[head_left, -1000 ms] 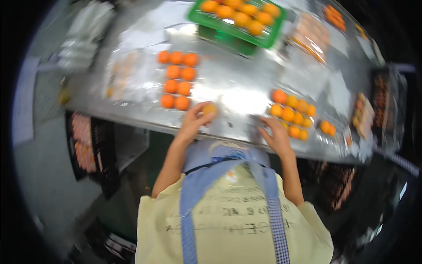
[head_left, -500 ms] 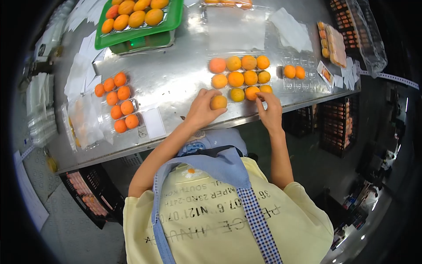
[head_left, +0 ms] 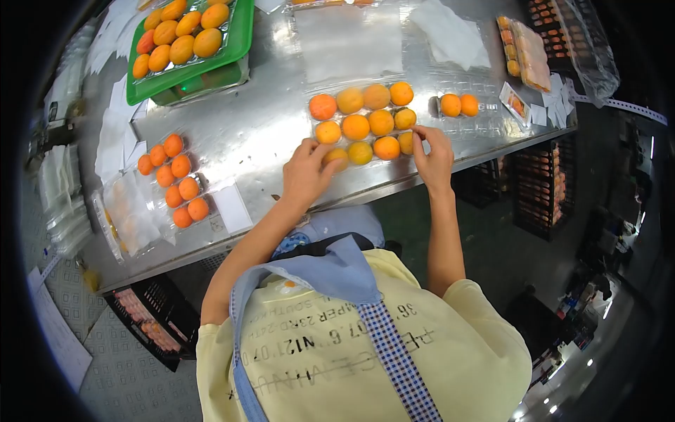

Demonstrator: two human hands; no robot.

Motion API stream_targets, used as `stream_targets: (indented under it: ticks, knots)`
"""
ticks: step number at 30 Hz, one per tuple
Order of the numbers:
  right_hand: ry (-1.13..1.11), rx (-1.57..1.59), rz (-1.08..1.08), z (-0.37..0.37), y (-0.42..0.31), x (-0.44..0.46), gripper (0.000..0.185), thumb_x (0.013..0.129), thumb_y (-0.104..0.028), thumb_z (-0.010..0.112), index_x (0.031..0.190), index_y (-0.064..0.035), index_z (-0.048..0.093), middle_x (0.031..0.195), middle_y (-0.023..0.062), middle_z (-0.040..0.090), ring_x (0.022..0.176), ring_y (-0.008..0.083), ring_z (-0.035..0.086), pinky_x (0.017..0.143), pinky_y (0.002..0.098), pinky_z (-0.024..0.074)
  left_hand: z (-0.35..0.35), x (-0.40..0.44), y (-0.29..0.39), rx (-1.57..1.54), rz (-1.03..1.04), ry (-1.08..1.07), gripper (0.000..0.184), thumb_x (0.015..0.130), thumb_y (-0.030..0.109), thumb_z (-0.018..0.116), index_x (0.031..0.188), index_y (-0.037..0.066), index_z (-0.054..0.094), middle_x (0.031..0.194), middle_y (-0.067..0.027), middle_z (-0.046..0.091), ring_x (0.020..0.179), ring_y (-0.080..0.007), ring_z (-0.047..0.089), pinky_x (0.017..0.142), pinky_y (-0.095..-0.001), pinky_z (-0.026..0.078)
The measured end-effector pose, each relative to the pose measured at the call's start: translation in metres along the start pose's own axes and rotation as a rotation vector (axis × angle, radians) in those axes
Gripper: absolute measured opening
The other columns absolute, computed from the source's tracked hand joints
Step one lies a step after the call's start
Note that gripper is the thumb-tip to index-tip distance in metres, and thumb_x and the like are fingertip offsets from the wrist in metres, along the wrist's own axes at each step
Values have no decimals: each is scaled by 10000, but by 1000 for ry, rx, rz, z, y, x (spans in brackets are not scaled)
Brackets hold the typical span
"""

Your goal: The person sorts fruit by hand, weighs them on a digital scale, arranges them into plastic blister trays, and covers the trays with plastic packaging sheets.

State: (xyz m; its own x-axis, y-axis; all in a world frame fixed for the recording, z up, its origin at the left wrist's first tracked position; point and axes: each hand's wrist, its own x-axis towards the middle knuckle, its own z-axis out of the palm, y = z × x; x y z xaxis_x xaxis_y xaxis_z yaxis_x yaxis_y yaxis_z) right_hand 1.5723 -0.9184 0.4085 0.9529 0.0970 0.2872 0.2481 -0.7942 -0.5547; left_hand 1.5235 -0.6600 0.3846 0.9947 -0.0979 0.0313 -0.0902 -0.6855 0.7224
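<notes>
A clear plastic tray of round orange fruit (head_left: 356, 127) lies before me near the table's front edge, filled in three rows. My left hand (head_left: 307, 171) has its thumb and fingers around an orange fruit (head_left: 337, 161) at the near left corner of the tray. On the opposite side, my right hand (head_left: 434, 156) is curled with its fingertips against the near right corner fruit (head_left: 406, 143). Whether those fingertips grip the fruit or the tray's rim, I cannot make out.
On the left, a smaller pack of orange fruit (head_left: 181, 167) lies beside a white card (head_left: 233, 209). A green tray (head_left: 242, 35) with packed fruit stands on a scale behind it. To the right are a clear tray holding two fruit (head_left: 469, 105) and stacked wrapped packs (head_left: 531, 54).
My left hand has lowered its fruit into the tray's near left corner. My right hand has shifted to the edge of the near right fruit. The whole view has turned slightly.
</notes>
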Motion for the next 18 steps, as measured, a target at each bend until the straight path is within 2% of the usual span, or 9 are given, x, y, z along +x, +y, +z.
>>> stream_targets:
  ticks: [4,7,8,11,14,18]
  knots:
    - [45,23,55,2,11,22,151,774,-54,657,924,-38,653,814,90,637,772,261,598,734,357,446,-9,-2,-1,-222,-162,-2,290,825,178,682,1086,74,609,926,-70,545,673,-153,541,595,-271,462]
    - [35,81,-9,14,0,38,167,771,-79,666,932,-37,653,814,102,636,767,271,598,732,365,456,-16,-2,-14,-331,-236,65,247,846,135,645,1077,64,593,948,-88,562,660,-154,555,598,-261,468]
    - [-29,110,-3,19,-16,45,208,758,-131,690,941,-40,653,877,95,640,821,274,591,775,376,446,-17,-2,-18,-337,-243,98,228,855,85,617,1080,58,594,934,-74,571,652,-127,536,587,-246,454]
    - [-111,59,-273,52,-52,64,316,743,-172,730,1025,-60,642,958,90,645,886,267,592,808,374,443,-25,-8,-28,-454,-340,104,203,860,85,614,1060,49,613,892,-61,598,651,-115,533,582,-250,454]
    - [-260,-19,-325,81,-79,76,368,690,-231,757,1005,-84,637,940,82,628,930,285,552,835,395,406,-33,-20,-39,-470,-411,42,175,863,76,607,1033,44,634,848,-47,624,657,-102,534,584,-246,454]
    - [-378,-193,-386,103,-86,84,381,638,-232,771,964,-94,630,918,84,609,920,296,527,816,400,401,-48,-33,-42,-504,-517,26,160,867,78,603,1018,39,641,818,-43,635,660,-98,534,584,-234,450]
